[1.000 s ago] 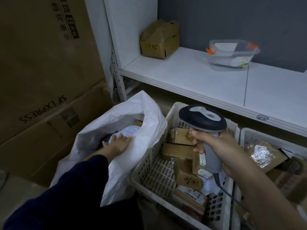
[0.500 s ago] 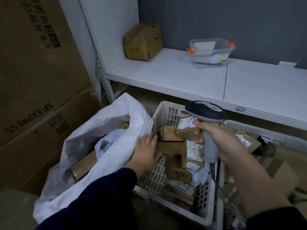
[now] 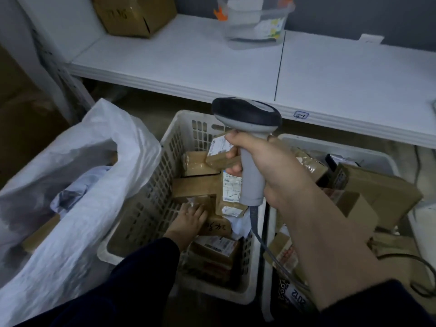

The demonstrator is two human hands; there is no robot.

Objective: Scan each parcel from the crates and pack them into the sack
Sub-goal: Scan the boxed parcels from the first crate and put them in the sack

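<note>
Packing is judged barely begun: few parcels (image 3: pixel 40 234) are seen in the sack (image 3: pixel 70 244), both crates (image 3: pixel 151 208) are seen well filled, one crated parcel (image 3: pixel 217 226) is touched by the flat left hand (image 3: pixel 192 217), and the scanner (image 3: pixel 247 119) is gripped by the right hand (image 3: pixel 271 168).

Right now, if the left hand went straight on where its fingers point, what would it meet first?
Likely the brown parcel just ahead of the left hand in the white crate; depth is unclear.

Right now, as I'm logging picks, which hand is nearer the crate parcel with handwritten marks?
Left. The left hand lies against that parcel, down in the crate; the right hand grips the scanner above it.
</note>
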